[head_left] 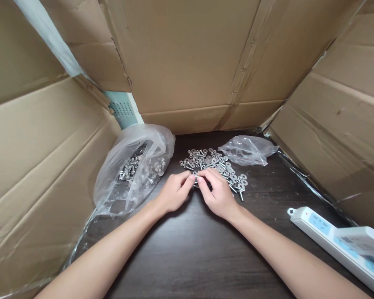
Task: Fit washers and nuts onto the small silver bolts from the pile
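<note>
My left hand [176, 191] and my right hand [216, 192] meet near the middle of the dark table, fingertips almost touching. Between them is a small metal piece [195, 177], which looks like a bolt with a nut or washer; the fingers partly hide it. Both hands are closed in a pinch on it. Just beyond the fingers lies a loose pile of bolts, nuts and washers [208, 160], spreading to the right of my right hand. To the left of my left hand, an open clear plastic bag [134, 199] holds more metal hardware [131, 169].
A smaller crumpled plastic bag [249, 149] lies behind the pile on the right. At the lower right is a white power strip [318, 230] with a white plug or adapter [360, 240] on it. Cardboard walls [193, 58] enclose the table [187, 257] at the back and sides.
</note>
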The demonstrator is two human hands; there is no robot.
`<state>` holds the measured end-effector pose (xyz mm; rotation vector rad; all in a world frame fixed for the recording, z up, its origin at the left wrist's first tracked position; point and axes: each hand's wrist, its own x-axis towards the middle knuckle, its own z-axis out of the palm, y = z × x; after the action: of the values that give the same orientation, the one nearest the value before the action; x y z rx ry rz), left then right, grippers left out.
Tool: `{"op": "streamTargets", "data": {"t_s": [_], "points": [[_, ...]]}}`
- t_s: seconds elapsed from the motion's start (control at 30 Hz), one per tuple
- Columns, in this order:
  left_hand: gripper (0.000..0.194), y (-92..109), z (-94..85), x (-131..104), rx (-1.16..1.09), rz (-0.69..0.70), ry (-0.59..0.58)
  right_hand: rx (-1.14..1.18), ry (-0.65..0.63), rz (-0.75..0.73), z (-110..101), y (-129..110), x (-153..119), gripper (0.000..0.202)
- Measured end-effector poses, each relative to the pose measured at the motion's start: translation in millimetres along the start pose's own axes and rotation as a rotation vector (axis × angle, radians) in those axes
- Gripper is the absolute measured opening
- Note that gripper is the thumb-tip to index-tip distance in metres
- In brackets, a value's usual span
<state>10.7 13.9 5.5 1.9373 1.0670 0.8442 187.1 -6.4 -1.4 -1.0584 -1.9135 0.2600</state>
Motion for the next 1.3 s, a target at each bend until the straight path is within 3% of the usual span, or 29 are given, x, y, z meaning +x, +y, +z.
{"op": "streamTargets", "data": {"t_s": [0.2, 0.43, 1.3], "points": [[0.034, 0.4, -0.1, -0.4, 0.030, -0.019, -0.036, -0.011, 0.005, -0.003, -0.2, 0.1, 0.1, 0.013], [0.040, 1.4, -2.3, -0.3, -0.019, -0.001, -0.046, 0.003, 0.004, 0.005, -0.3, -1.6, -0.2, 0.013], [0.026, 3.4, 2.2, 1.4, 0.062, -0.041, 0.025, 0.052, 0.091, -0.073, -2.7, -4.9, 0.5, 0.018]]}}
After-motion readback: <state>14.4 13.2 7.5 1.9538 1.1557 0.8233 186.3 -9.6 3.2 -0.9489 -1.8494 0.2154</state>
